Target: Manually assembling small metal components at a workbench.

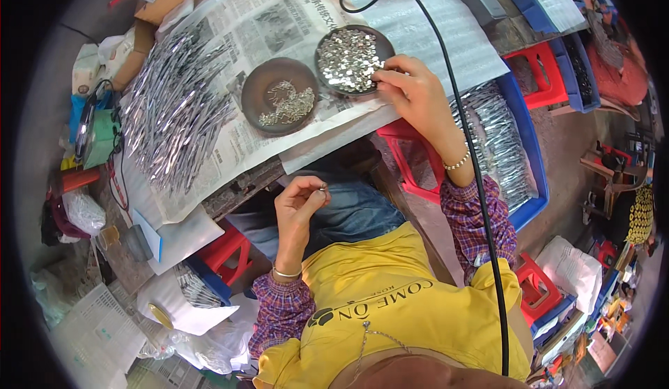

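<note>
My left hand (300, 204) is closed in a pinch over my lap, with a small metal piece (323, 188) at its fingertips, too small to name. At the right rim of a dark round dish (387, 46), my right hand (417, 96) brings thumb and fingers together against a heap of small shiny flat metal pieces (348, 58). Whatever it pinches is hidden. Beside that dish, to the left, sits another dark dish (258, 96) holding small thin silvery pieces (289, 107). Many long thin metal strips (174, 110) lie piled on newspaper (275, 23) farther left.
A black cable (446, 58) hangs down across the view, past my right forearm. A blue tray (533, 159) of bundled metal strips stands right of the table. Red stools (411, 152) stand below the table edge. Bags and papers (97, 333) crowd the lower left.
</note>
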